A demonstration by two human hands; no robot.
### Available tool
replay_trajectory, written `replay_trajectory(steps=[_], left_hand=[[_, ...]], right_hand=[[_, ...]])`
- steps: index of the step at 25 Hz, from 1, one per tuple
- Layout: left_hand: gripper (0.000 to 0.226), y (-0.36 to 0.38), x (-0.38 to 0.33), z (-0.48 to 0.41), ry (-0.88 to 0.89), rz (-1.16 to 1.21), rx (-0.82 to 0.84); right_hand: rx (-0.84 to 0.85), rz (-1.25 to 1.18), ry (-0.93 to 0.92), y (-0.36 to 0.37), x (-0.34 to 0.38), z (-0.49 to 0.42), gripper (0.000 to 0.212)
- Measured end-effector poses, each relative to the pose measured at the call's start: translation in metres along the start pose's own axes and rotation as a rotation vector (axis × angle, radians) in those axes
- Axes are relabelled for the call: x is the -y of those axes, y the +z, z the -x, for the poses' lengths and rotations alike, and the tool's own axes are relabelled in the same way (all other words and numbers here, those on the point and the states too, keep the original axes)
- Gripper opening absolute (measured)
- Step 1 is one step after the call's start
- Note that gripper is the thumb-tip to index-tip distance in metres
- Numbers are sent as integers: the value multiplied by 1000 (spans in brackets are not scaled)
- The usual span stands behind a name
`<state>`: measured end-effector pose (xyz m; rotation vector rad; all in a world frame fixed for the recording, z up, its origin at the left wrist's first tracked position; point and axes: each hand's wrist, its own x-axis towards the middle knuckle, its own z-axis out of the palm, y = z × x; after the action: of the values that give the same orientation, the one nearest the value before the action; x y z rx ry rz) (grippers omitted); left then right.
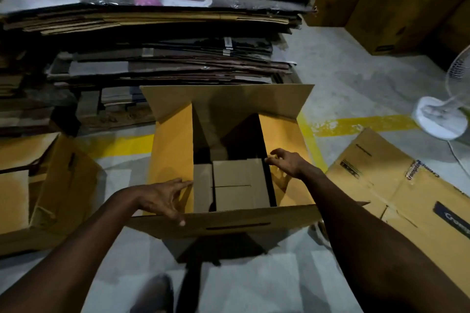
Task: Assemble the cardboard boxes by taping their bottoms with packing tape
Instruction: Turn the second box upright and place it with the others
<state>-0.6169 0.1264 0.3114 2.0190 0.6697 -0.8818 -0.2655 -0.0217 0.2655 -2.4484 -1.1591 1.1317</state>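
Caught from above in a dim storeroom: bent over a cardboard box (223, 129) standing in the middle of the grey concrete floor (343, 89), with its four upper flaps unfolded. Pressed the left hand (162, 198) on the left flap (173, 150), open and holding nothing, with fingers straight and spread toward the flap's inner edge and the thumb lying over the near flap (279, 218), beside a narrow handle slot (237, 226). Reached the right hand (286, 164) to the inner edge of the right flap (287, 134), with fingers bent there; could not tell whether gripping that edge or only resting on it. Found both side flaps tilted in over the opening, with the far flap (229, 99) raised and leaning away. Looked down past the hands at pale cardboard panels (236, 185) low inside the box, with deep shadow around them. Stood the box just in front of a tall stack of flattened cartons (152, 20), with a second open carton (50, 185) just to its left and a printed carton (407, 193) lying tipped on its right, near the right forearm. Took in a yellow floor line (356, 124) running behind the box on both sides. Showed a white pedestal fan (442, 119) at the right edge, big brown crates (394, 2) in the far right corner, and a dark shoe (152, 292) at the bottom edge.
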Motion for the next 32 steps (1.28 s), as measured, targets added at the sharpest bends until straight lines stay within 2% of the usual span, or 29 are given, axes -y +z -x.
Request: replay_trajectory(steps=[3, 6, 7, 9, 12, 13, 14, 15, 17, 18, 21, 25, 28, 32], left_hand=[[145, -10, 1, -4, -44, 74, -189], [103, -17, -5, -8, -88, -49, -386], [89, -15, -6, -11, -64, -59, -388], [73, -10, -5, -17, -27, -23, -281], [73, -6, -3, -20, -117, 48, -7], [74, -6, -3, -22, -137, 52, 13], [73, -7, -4, -23, -136, 36, -54], [77, -9, -5, -22, -137, -10, -196], [95, -7, -9, -19, -150, -167, -482], [101, -7, -12, -17, -153, -237, -548], [99, -8, -9, -20, -150, -283, -560], [82, -9, -4, -23, -86, -127, -485], [57, -4, -8, -22, -98, -195, -600], [64, 4, -6, -26, -147, -264, -724]], right_hand=[[-202, 136, -98, -14, 2, 4, 66], [-355, 250, -154, -30, 7, 18, 60], [-365, 249, -166, -31, 8, 24, 58], [-345, 268, -185, -29, 7, 35, 55], [-228, 259, -165, -15, -1, 45, 56], [-221, 284, -170, -10, -2, 49, 57], [-232, 314, -185, -8, -2, 51, 58], [-250, 343, -210, -7, 0, 54, 60], [-310, 389, -272, -8, 1, 61, 66], [-348, 401, -298, -10, 3, 65, 70], [-450, 356, -375, -15, 4, 73, 68], [-529, 428, -436, -11, 5, 80, 62], [-601, 492, -469, -7, 6, 84, 65], [-764, 597, -436, 2, 7, 85, 60]])
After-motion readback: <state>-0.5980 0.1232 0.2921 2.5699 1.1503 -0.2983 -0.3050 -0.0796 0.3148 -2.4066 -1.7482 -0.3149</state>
